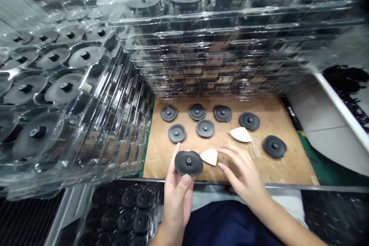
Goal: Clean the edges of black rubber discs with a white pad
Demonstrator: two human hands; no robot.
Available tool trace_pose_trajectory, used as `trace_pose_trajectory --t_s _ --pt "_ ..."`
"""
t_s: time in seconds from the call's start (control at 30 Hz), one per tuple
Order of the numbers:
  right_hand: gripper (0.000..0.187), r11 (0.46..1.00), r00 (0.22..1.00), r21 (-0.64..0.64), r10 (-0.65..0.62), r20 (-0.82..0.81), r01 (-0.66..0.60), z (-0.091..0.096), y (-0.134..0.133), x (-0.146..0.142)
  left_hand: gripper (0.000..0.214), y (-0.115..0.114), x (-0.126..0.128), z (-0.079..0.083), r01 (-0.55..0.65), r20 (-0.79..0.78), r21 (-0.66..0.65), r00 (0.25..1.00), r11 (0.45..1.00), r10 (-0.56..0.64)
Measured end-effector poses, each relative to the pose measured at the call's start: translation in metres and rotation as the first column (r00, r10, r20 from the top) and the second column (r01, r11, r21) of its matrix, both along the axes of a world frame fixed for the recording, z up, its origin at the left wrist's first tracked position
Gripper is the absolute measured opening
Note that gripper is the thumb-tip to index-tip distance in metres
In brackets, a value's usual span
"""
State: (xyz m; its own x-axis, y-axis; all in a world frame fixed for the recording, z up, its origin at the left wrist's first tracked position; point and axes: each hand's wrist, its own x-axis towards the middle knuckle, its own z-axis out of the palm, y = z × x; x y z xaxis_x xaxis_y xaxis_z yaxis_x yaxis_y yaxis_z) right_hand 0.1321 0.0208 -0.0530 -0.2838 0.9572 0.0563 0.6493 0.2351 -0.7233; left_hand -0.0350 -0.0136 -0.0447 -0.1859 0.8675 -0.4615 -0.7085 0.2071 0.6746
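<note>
The left hand (177,194) is pinching a black disc (188,163) between thumb and fingers — just right of it, a white wedge piece (210,156) is lying on the brown board (288,165), the right hand's (245,175) spread fingers hovering beside it, gripping nothing.

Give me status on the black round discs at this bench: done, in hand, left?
Looks done: stacked clear plastic trays already hold discs. In hand: the left hand holds one black round disc; the right hand reaches beside a white wedge-shaped piece. Seemingly left: seven loose black discs and another white wedge on the brown board.
</note>
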Motion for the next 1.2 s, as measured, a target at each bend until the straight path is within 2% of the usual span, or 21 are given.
trace_pose_trajectory --t_s 0.17,0.33,0.5,0.63,0.73,0.8,0.9,0.97,1.07,1.2 --pt "0.034 0.995 0.992 0.009 0.103 0.066 -0.104 -0.028 0.012 -0.008 0.070 0.004 -0.012 0.002 0.111 0.154 -0.035 0.983 0.993 -0.104" --pt "0.028 0.994 0.994 0.014 0.104 0.036 -0.105 -0.031 0.027 -0.019 0.052 0.004 -0.014 0.005 0.132 0.215 -0.044 0.969 0.990 -0.120" --pt "0.029 0.984 0.983 -0.025 0.176 -0.048 -0.177 -0.017 0.016 -0.015 0.054 0.006 -0.014 0.007 0.130 0.246 -0.062 0.963 0.990 -0.111" --pt "0.021 0.965 0.966 -0.082 0.240 -0.093 -0.248 -0.006 0.008 -0.008 0.066 0.009 -0.012 0.011 0.141 0.226 -0.083 0.967 0.987 -0.119" --pt "0.023 0.983 0.983 -0.107 0.139 -0.120 -0.152 0.019 0.016 -0.007 0.067 0.013 -0.006 0.015 0.166 0.192 -0.070 0.970 0.984 -0.150" --pt "0.024 0.994 0.978 -0.060 0.077 -0.195 -0.090 0.043 0.023 -0.010 0.063 0.015 0.000 0.017 0.192 0.159 -0.057 0.971 0.980 -0.181" --pt "0.026 0.986 0.928 0.079 0.163 -0.335 -0.145 0.074 0.026 -0.016 0.058 0.017 0.008 0.021 0.287 0.139 -0.101 0.952 0.952 -0.273" --pt "0.026 0.964 0.901 0.053 0.262 -0.346 -0.261 0.086 0.025 -0.015 0.060 0.018 0.012 0.024 0.332 0.130 -0.141 0.940 0.933 -0.314" --pt "0.023 0.924 0.890 -0.044 0.351 -0.292 -0.379 0.089 0.024 -0.010 0.064 0.018 0.017 0.028 0.316 0.105 -0.146 0.947 0.938 -0.303" --pt "0.026 0.972 0.925 0.122 0.229 -0.302 -0.201 0.085 0.022 -0.009 0.054 0.021 0.028 0.033 0.359 0.080 -0.134 0.933 0.924 -0.351"
